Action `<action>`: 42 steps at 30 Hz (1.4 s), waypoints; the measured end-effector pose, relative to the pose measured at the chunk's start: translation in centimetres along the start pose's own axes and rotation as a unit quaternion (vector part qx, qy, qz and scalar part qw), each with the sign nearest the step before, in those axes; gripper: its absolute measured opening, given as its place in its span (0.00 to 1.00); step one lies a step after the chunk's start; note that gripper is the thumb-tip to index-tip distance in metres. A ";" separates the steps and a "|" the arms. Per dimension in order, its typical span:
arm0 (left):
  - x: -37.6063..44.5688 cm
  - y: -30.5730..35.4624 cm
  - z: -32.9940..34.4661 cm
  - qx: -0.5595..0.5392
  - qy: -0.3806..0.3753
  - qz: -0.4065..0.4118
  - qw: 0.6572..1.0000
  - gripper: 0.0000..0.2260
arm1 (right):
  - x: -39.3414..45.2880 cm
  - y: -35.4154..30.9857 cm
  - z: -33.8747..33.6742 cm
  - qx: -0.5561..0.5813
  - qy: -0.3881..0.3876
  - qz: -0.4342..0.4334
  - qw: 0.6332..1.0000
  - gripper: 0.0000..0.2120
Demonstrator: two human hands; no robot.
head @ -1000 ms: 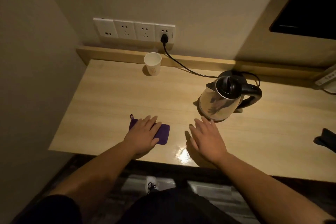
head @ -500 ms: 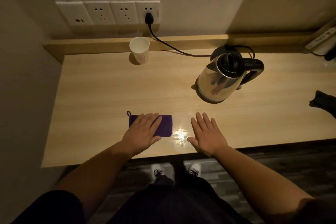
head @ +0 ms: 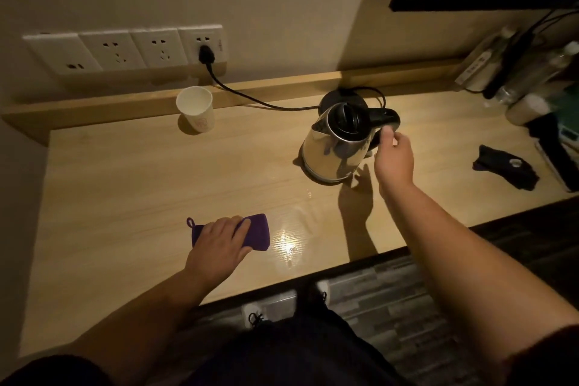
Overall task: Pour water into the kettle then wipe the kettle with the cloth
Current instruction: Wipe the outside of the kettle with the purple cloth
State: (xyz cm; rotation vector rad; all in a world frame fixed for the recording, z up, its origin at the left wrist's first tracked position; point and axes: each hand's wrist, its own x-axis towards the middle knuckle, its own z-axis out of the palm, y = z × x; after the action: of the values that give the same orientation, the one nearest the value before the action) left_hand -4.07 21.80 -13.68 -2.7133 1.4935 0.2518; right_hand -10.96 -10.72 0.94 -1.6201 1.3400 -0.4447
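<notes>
Starting at the left, we see a row of wall sockets (head: 125, 48) above the wooden tabletop (head: 131, 178), and a white paper cup (head: 195, 110) standing upright near the back edge; whether it holds water we cannot tell. Closer to us, our left hand (head: 219, 240) lies flat with its fingers spread on the purple cloth (head: 258, 230), pressing it to the tabletop rather than gripping it. Further right, the steel kettle (head: 336, 147) stands upright, apparently off its black base (head: 341, 99), which sits just behind it with a cord running to the rightmost socket; its lid looks closed. Our right hand (head: 394, 155) is at the kettle's black handle (head: 387, 117), fingers loosely curled and thumb up by the grip, but we cannot tell whether it has closed around it. At the far right lie a dark object (head: 504, 166) and some clutter against the wall. We judge the task to be at its very start: no water has visibly been poured and the kettle has not been wiped. What remains is opening the lid, pouring the water in, then taking up the cloth and wiping the kettle's body.
</notes>
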 end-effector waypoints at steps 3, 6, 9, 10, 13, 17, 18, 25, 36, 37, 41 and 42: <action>0.0 0.3 -0.2 0.004 0.004 -0.014 1.000 0.24 | 5.0 -4.6 0.5 0.090 0.017 0.119 0.989 0.30; -0.3 0.7 -0.2 0.000 0.002 -0.031 1.000 0.24 | 7.3 -6.6 1.3 0.059 -0.050 0.143 0.987 0.23; -0.5 1.6 -0.4 -0.017 0.017 -0.069 0.997 0.23 | 8.0 -8.0 2.7 -0.023 -0.104 0.097 0.990 0.18; -0.5 2.0 -0.4 -0.023 0.016 -0.082 0.996 0.24 | 8.1 -8.5 3.2 -0.054 -0.117 0.076 0.989 0.17; -0.4 2.6 -0.7 -0.032 0.010 -0.119 0.992 0.25 | 7.8 -10.5 4.6 -0.182 -0.172 0.016 0.968 0.09; 0.0 3.4 -0.8 -0.046 0.012 -0.155 0.987 0.24 | 6.5 -12.3 6.7 -0.342 -0.239 -0.084 0.905 0.11; 0.1 3.6 -0.8 -0.050 0.012 -0.164 0.985 0.24 | 6.0 -12.5 7.3 -0.369 -0.252 -0.113 0.888 0.12; 1.9 5.7 -3.2 -0.277 0.046 -0.276 0.919 0.21 | 4.6 -11.8 9.0 -0.388 -0.346 -0.262 0.813 0.17; 10.9 10.2 -14.3 -0.540 0.190 -0.227 0.788 0.17 | 9.7 -9.7 1.4 -0.253 -0.365 -0.299 0.845 0.25; 11.8 10.9 -15.0 -0.526 0.193 -0.212 0.800 0.17 | 10.2 -9.3 0.8 -0.232 -0.359 -0.288 0.857 0.24; 15.1 13.0 -16.8 -0.422 0.219 -0.170 0.863 0.20 | 11.1 -7.8 -1.1 -0.147 -0.338 -0.246 0.896 0.21; 15.8 13.4 -16.9 -0.399 0.226 -0.161 0.874 0.20 | 11.2 -7.5 -1.4 -0.134 -0.335 -0.244 0.900 0.20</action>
State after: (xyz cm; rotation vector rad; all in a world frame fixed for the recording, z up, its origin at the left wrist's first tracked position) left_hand -4.94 -0.44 1.12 -3.8602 1.1197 0.2789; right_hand -4.13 -21.79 4.70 -2.0880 0.4804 0.0379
